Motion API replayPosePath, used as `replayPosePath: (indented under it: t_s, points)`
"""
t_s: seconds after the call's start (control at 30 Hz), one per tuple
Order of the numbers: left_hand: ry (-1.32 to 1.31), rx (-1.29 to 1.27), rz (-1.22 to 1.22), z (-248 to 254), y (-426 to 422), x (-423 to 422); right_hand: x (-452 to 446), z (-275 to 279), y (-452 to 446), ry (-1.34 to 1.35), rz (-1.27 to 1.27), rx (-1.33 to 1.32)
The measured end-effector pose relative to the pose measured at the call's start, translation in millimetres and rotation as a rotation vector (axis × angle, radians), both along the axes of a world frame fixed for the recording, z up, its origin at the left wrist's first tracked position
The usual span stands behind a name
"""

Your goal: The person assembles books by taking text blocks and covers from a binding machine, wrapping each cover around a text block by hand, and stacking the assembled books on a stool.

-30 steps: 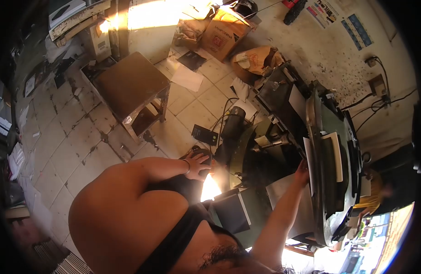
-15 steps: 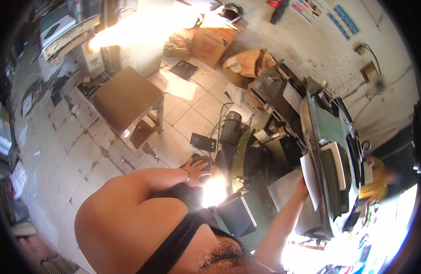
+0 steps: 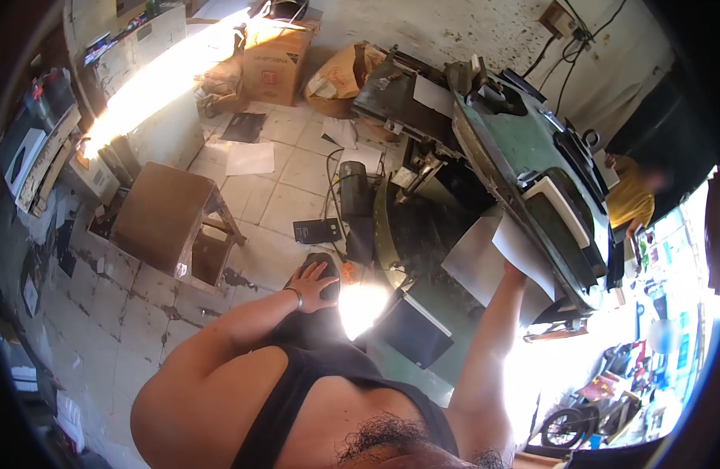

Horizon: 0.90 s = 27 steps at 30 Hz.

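My left hand [image 3: 311, 283], with a bracelet at the wrist, rests with spread fingers on a dark rounded thing [image 3: 325, 295]; I cannot tell whether it is my knee or a machine part. My right hand [image 3: 515, 272] reaches up to the lower edge of a white sheet of paper [image 3: 524, 248], which seems gripped there; the fingertips are hidden behind it. Beside that sheet hangs a larger grey-white sheet [image 3: 471, 258]. Above and to the right is the green plate [image 3: 510, 148] of a large machine, with a dark block and a white-edged piece [image 3: 564, 205] on it.
A brown wooden stool [image 3: 160, 215] stands on the tiled floor at left. A dark book-like piece [image 3: 413, 332] lies near my lap beside a bright glare. A cardboard box [image 3: 275, 62] and paper bag [image 3: 340, 78] sit by the wall. Another person in yellow [image 3: 632, 191] is beyond the machine.
My view has turned, so the room has shifted left and the machine sits higher in view. My right hand stays at the white sheet. The left hand remains on the dark rounded thing.
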<state>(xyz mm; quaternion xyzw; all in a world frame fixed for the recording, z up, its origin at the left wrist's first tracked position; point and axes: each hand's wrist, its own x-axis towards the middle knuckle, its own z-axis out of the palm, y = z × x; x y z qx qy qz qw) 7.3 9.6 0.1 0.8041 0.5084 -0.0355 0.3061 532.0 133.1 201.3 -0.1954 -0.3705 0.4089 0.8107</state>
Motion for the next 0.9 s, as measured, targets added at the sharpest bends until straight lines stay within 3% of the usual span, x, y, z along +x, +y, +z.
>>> replayPosePath:
  t_s: [0.13, 0.17, 0.2, 0.37, 0.53, 0.6, 0.83, 0.9]
  points:
    - [0.002, 0.009, 0.003, -4, 0, 0, -9, 5, -34, 0.025, -0.065, -0.091]
    - [0.007, 0.013, 0.002, -4, 1, -1, 15, -9, -28, 0.159, -0.294, -0.311]
    - [0.01, 0.017, -0.001, -5, 1, -1, 70, -56, -11, 0.379, -0.339, -0.398]
    - [-0.008, 0.019, 0.01, -9, 1, -2, 42, -104, -63, 0.532, -0.438, -0.641]
    - [0.008, 0.071, 0.012, -13, 2, -2, 22, -191, -110, 0.464, -0.512, -0.836]
    - [-0.02, 0.147, 0.017, -17, 1, -2, -34, -153, -137, 0.242, -0.645, -0.883]
    - [0.001, 0.127, 0.017, -4, -2, 1, -57, -88, -192, -0.938, -0.592, -0.73]
    - [0.012, 0.123, 0.018, -1, -2, 2, -73, -52, -196, -1.156, -0.514, -0.786]
